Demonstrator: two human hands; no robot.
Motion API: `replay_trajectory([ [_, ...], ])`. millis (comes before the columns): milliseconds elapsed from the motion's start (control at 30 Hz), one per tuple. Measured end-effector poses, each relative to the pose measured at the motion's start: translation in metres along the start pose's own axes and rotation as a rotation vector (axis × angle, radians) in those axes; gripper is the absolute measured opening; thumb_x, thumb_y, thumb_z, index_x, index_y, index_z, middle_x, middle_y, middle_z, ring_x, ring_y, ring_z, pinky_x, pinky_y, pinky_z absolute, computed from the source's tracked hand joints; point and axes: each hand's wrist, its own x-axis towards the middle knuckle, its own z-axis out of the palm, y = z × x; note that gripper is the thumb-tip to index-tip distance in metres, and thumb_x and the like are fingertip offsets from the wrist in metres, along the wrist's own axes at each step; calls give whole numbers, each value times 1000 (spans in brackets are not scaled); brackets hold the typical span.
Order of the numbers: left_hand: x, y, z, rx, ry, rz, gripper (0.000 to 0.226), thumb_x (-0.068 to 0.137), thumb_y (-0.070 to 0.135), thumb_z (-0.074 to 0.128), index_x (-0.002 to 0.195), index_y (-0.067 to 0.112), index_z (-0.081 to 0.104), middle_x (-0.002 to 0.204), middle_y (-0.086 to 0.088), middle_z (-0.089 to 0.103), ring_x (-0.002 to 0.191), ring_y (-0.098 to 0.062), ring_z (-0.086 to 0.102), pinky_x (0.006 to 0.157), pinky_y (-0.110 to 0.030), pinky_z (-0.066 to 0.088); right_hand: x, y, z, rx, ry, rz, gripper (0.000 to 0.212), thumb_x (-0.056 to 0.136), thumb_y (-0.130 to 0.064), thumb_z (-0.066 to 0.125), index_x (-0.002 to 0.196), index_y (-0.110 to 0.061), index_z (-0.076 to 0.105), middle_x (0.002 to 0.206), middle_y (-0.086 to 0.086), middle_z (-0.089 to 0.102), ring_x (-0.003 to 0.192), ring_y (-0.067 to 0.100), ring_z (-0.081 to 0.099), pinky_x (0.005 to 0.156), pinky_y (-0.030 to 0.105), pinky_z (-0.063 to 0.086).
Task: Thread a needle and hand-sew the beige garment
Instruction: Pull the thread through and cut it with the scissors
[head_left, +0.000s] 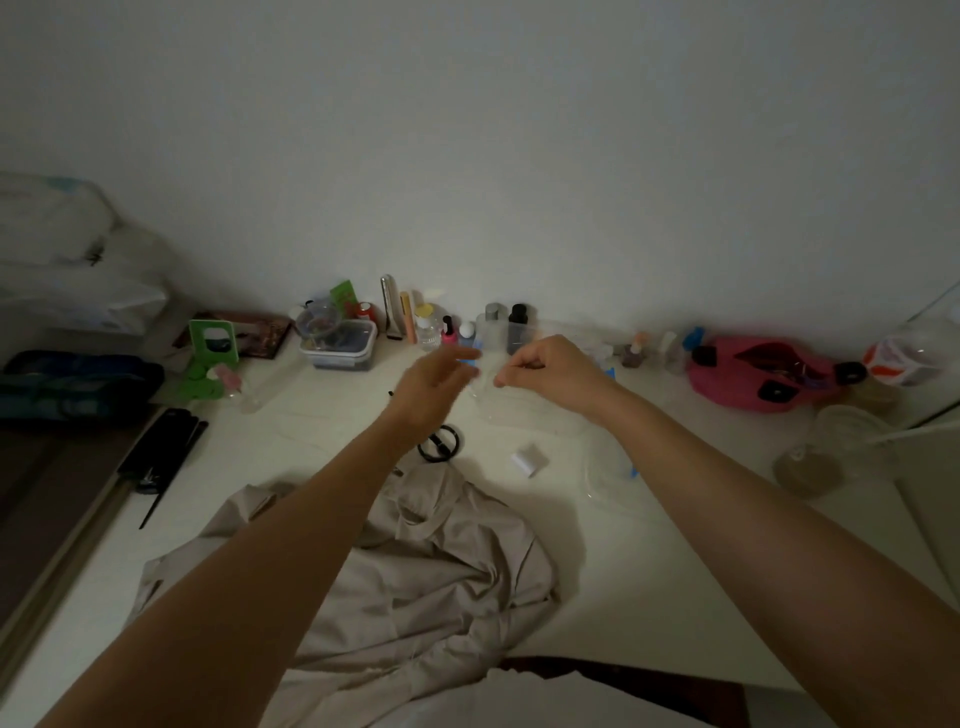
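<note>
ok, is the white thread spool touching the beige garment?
Apart. The head view shows the white thread spool lying to the right of the beige garment, with a strip of bare table between them.

Crumpled beige garment (431, 582), white thread spool (530, 460) just beyond.

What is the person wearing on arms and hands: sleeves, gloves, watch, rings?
The left forearm and right forearm are bare to the frame's edge, no sleeves in view. The left hand and right hand are ungloved, and neither wrist shows a watch or bracelet. No ring shows, though the left hand is blurred.
</note>
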Motion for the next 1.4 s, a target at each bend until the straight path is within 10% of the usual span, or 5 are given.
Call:
replay_trajectory([
  [200, 1, 23, 17, -245, -290, -213, 23, 101, 24, 47, 119, 13, 56, 68, -3, 45, 54, -11, 39, 50, -21, 39, -3, -1, 1, -102, 12, 6, 18, 94, -23, 63, 99, -11, 75, 94, 13, 72, 83, 29, 64, 78, 33, 50],
  [333, 3, 20, 16, -46, -161, -202, 19, 97, 24, 54, 106, 10, 63, 60, 2, 44, 45, -6, 34, 45, -16, 30, -9, 3, -3, -40, -12, 14, 19, 93, -19, 64, 102, -6, 75, 81, -7, 67, 60, -6, 58, 52, 4, 37],
  [967, 1, -35, -18, 695, 258, -257, 30, 94, 19, 52, 124, 17, 54, 126, -9, 56, 118, -28, 50, 101, -40, 37, -3, 9, 0, 71, 56, 48, 11, 88, -19, 72, 94, -11, 77, 84, -8, 71, 84, 3, 63, 76, 16, 44],
  [1133, -1, 6, 7, 108, 36, 153, 36, 89, -4, 48, 120, 14, 56, 117, -1, 59, 105, -12, 56, 92, -24, 43, -2, 6, 2, 30, 52, 26, 14, 88, -19, 72, 97, -10, 77, 97, 3, 75, 96, 17, 68, 90, 30, 50],
  [1400, 6, 21, 29, -133, -248, -185, 14, 99, 15, 45, 109, 12, 54, 74, -2, 51, 51, -7, 40, 46, -17, 34, -4, 4, 2, -45, 12, 50, 17, 93, -19, 65, 102, -8, 74, 65, -9, 57, 54, 1, 46, 51, 9, 34],
])
